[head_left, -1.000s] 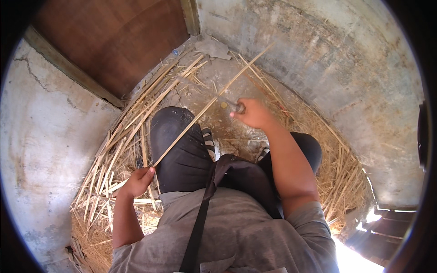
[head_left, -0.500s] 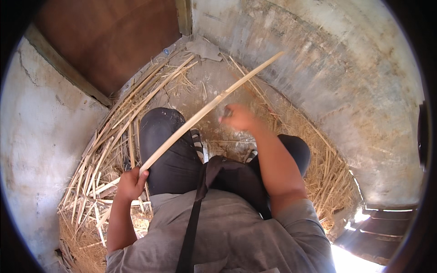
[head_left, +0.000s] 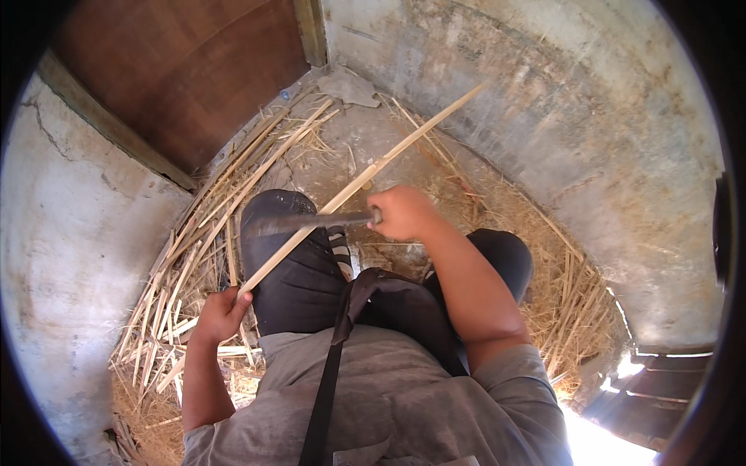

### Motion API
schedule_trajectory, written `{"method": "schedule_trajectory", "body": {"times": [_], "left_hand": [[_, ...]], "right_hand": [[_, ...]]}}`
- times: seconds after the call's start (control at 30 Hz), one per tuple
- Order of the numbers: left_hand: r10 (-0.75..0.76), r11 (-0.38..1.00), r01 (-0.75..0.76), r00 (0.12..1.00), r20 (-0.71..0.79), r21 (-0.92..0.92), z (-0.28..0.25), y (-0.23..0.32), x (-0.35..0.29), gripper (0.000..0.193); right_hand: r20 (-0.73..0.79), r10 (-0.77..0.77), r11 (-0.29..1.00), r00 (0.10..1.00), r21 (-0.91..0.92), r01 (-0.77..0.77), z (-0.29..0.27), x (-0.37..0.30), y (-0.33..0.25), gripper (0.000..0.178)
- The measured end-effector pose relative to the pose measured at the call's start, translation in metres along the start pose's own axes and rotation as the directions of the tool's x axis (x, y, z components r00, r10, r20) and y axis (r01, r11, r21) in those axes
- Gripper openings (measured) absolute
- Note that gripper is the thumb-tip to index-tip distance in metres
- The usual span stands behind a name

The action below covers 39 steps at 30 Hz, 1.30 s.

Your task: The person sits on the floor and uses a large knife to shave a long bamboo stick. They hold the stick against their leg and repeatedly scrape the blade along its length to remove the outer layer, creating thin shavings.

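A long pale bamboo strip [head_left: 412, 138] slants from lower left to upper right across my lap. My left hand [head_left: 223, 314] is closed round its near end beside my left knee. My right hand [head_left: 402, 212] grips the handle of a large knife [head_left: 342, 220], its blade smeared by motion. Pointing left, the blade crosses the strip above my left thigh. Whether it touches the strip I cannot tell. The strip's far end stands free in front of the wall.
Split bamboo strips [head_left: 210, 210] lie heaped along the left side, with shavings below. More shavings [head_left: 556, 311] pile up at the right against a stained wall [head_left: 575, 116]. A brown door panel [head_left: 186, 78] stands at the far left. My sandalled feet are between my knees.
My right hand has come down slightly, and the knife, barely visible before, now lies across the strip. My left hand and the strip have hardly moved.
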<state>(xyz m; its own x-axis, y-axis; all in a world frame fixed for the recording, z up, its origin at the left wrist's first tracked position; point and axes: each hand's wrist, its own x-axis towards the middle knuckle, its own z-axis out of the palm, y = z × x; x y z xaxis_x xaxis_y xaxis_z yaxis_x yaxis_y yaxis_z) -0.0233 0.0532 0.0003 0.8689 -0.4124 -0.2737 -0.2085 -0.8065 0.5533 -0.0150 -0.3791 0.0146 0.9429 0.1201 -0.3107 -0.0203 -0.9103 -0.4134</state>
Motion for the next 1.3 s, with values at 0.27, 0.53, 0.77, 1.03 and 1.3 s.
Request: {"method": "schedule_trajectory", "body": {"times": [0.27,0.53,0.77,1.03,1.3], "left_hand": [[0.02,0.998,-0.018,0.999,-0.044,0.055,0.009,0.002,0.003,0.058],[0.021,0.997,-0.025,0.999,-0.045,-0.075,0.014,0.002,-0.001,0.056],[-0.155,0.944,0.192,0.976,0.153,-0.267,0.003,0.01,-0.005,0.043],[0.065,0.994,-0.047,0.981,-0.184,0.098,0.01,0.026,-0.015,0.036],[0.127,0.98,-0.08,0.957,-0.261,0.183,0.03,0.01,-0.011,0.039]], "right_hand": [[-0.344,0.448,0.856,0.825,0.431,-0.286,0.015,0.022,0.101,0.055],[-0.127,0.022,0.989,0.992,0.146,-0.003,0.01,0.007,0.039,0.056],[-0.159,0.012,0.988,0.987,0.153,0.013,0.01,0.005,0.039,0.048],[-0.16,-0.014,0.991,0.987,0.126,0.034,0.008,0.003,0.04,0.047],[-0.309,0.24,0.922,0.92,0.37,-0.116,0.015,0.02,0.075,0.059]]}}
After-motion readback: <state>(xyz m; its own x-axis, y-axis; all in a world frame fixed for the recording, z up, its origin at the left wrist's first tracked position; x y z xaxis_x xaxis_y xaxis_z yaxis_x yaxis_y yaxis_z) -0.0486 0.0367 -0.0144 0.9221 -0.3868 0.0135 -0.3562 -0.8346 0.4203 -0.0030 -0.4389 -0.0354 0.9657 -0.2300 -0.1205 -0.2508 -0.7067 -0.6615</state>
